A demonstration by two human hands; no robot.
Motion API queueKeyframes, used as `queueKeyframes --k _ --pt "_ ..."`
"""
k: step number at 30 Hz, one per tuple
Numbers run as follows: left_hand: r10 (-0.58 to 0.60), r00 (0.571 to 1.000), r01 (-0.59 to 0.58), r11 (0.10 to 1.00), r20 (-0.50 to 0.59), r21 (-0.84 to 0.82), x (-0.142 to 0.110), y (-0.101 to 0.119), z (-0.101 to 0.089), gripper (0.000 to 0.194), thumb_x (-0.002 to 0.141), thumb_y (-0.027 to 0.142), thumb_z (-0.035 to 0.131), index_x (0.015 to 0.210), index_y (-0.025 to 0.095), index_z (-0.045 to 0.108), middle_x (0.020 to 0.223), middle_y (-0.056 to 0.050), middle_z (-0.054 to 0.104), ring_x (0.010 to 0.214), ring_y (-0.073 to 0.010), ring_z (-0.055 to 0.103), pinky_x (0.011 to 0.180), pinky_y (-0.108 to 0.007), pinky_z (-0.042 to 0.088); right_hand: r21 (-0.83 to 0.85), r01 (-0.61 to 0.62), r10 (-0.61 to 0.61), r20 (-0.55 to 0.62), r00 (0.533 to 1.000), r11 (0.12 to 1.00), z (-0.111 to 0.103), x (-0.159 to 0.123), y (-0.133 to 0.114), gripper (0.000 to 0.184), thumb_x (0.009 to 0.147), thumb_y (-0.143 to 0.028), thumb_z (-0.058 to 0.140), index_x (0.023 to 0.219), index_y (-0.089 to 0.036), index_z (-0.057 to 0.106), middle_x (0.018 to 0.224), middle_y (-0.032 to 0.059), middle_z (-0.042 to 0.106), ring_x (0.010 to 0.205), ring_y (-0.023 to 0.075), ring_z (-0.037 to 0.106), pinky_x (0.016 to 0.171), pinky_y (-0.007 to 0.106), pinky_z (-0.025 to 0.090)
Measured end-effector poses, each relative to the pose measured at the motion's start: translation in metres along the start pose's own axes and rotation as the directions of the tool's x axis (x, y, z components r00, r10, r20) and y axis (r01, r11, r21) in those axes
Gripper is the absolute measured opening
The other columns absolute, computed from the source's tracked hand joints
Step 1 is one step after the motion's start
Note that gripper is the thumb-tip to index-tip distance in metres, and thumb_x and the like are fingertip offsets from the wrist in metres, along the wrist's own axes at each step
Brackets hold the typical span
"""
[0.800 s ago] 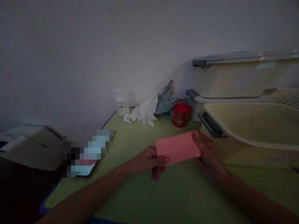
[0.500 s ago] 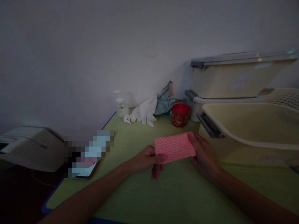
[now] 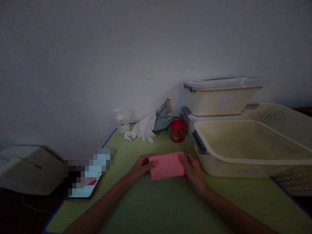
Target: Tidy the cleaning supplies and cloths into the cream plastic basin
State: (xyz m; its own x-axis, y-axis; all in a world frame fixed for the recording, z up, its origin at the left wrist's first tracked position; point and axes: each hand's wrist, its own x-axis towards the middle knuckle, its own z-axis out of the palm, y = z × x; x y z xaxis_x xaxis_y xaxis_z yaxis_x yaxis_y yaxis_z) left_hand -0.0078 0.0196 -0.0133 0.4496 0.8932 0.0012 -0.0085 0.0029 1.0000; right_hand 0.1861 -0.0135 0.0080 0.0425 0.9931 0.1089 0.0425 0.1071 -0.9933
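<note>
A flat pink folded cloth (image 3: 167,166) with a zigzag texture is held up over the green table. My left hand (image 3: 144,165) grips its left end, thumb on the front face and fingers behind. At the other end, my right hand (image 3: 191,167) is closed on it with the thumb along the top corner. A small dark-and-light checked edge (image 3: 186,155) shows by the right fingers; I cannot make out what it belongs to. Most fingertips are hidden behind the cloth.
Along the wall stand a pump bottle (image 3: 121,122), white gloves (image 3: 145,126), a blue-green cloth (image 3: 162,118) and a red round container (image 3: 177,131). Right are an open cream bin (image 3: 219,167) and a lidded box (image 3: 219,99). A phone (image 3: 83,191) lies left on the green table (image 3: 156,208).
The view has shifted, showing more of the right side. My left hand has moved from the cloth's lower edge up to its left end, its fingers now behind it. The cloth sits more level.
</note>
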Motion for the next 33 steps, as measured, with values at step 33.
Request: queueKeyframes --k 33 --pt "0.336 0.942 -0.325 0.922 -0.019 0.212 0.045 0.156 0.115 0.020 0.064 0.029 0.065 0.069 0.014 0.054 0.050 0.007 0.046 0.045 -0.0040 0.040 0.043 -0.015 0.030 -0.187 0.142 -0.092 0.253 0.963 0.972 -0.149 0.032 -0.188 0.016 0.051 -0.020 0.075 0.060 -0.015 0.062 0.055 -0.0029 0.061 0.048 0.0087 0.056 0.042 0.017 0.045"
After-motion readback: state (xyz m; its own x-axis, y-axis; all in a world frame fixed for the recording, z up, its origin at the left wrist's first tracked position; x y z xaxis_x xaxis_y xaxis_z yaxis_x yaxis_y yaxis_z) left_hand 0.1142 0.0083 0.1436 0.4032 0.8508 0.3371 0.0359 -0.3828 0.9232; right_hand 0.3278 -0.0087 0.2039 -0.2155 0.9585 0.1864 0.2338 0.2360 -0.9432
